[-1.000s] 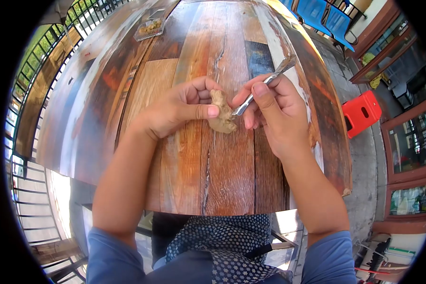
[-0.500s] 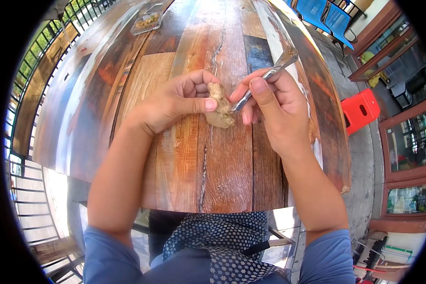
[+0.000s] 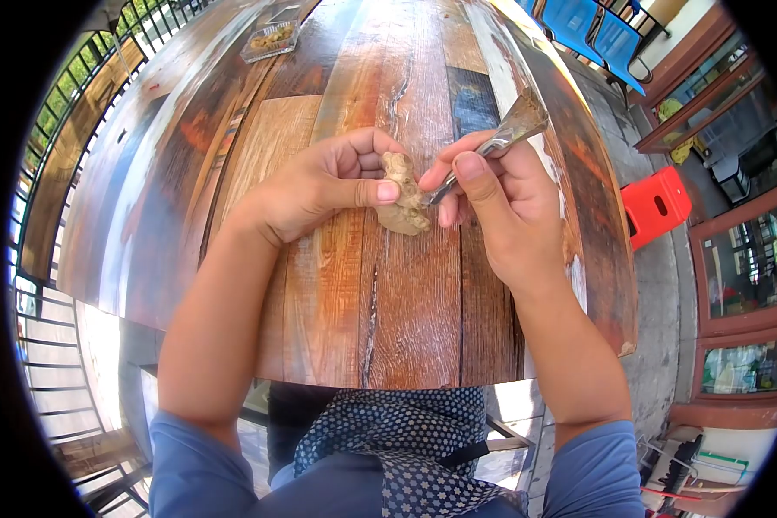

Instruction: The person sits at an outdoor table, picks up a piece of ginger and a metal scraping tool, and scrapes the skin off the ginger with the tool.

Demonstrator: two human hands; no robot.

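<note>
My left hand (image 3: 341, 181) pinches a knobby tan lump (image 3: 400, 207) between thumb and fingers, above the wooden table. On the other side of the lump, my right hand (image 3: 501, 190) grips a silver metal tool (image 3: 511, 129) like a pen. The tool's narrow tip meets the lump's right side, while its wide, flared end points up and away, with brownish smears on it. Part of the lump is hidden behind my left thumb.
The wood-plank table (image 3: 406, 328) fills the middle. A clear plastic box (image 3: 270, 41) with small yellowish pieces sits at its far left. Beyond the right edge are a red stool (image 3: 656, 207) and blue chairs (image 3: 617, 47). A black railing (image 3: 52, 363) runs along the left.
The lump and both hands have shifted slightly left and up in view since the earliest frame. The tool has turned in my right hand, so its flared end shows wider.
</note>
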